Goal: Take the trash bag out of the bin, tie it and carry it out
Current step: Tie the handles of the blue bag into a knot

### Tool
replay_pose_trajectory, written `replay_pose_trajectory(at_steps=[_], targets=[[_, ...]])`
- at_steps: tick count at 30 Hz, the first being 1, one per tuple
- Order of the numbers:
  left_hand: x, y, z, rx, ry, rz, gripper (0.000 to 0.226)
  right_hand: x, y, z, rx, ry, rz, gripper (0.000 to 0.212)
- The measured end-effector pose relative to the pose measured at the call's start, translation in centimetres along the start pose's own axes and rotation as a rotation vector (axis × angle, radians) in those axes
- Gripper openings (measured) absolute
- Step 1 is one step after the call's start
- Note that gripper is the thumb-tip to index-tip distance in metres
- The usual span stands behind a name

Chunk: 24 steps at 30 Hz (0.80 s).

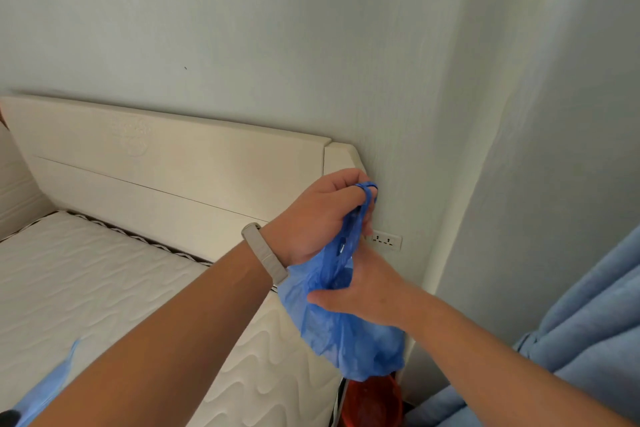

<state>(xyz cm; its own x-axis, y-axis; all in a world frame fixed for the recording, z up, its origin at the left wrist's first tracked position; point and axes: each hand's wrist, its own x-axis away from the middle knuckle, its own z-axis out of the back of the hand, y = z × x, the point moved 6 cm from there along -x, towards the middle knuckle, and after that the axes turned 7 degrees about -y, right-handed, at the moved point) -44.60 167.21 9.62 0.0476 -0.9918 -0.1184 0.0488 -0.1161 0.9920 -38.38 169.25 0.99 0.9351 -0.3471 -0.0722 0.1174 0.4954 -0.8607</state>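
A blue plastic trash bag [349, 340] hangs in the air above a red bin [372, 402], which stands on the floor between the bed and the wall. My left hand [322, 215] grips the bag's twisted handles at the top, with a loop around one finger. Lower down, my right hand [363, 284] is closed around the bag's neck. The bag's lower part bulges with contents I cannot make out. Only the bin's upper part shows below the bag.
A bare white mattress [104, 288] and cream headboard [173, 163] fill the left side. Another blue plastic piece [52, 381] lies at the lower left. A wall socket [386, 240] sits behind my hands. Blue curtain fabric [588, 340] hangs at the right.
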Motion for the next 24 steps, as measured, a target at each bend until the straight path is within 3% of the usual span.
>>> replay_pose_trajectory(at_steps=[3, 9, 14, 18, 24], targets=[[0.0, 0.7, -0.6, -0.036, -0.019, 0.0, 0.008, 0.0, 0.0, 0.1, -0.054, 0.165, 0.007, 0.055], [0.8, 2.4, 2.3, 0.036, 0.189, -0.087, 0.023, 0.4, 0.6, 1.3, -0.12, 0.22, 0.013, 0.026], [2.4, 4.0, 4.1, 0.087, 0.367, -0.147, 0.021, 0.4, 1.1, 1.3, -0.15, 0.243, -0.014, 0.026], [4.1, 4.9, 5.3, 0.043, 0.415, -0.168, 0.017, 0.4, 1.4, -0.1, -0.125, 0.218, -0.075, 0.035], [7.5, 3.7, 6.3, 0.059, 0.475, -0.099, 0.017, 1.1, 0.2, -3.5, -0.104, 0.152, -0.1, 0.025]])
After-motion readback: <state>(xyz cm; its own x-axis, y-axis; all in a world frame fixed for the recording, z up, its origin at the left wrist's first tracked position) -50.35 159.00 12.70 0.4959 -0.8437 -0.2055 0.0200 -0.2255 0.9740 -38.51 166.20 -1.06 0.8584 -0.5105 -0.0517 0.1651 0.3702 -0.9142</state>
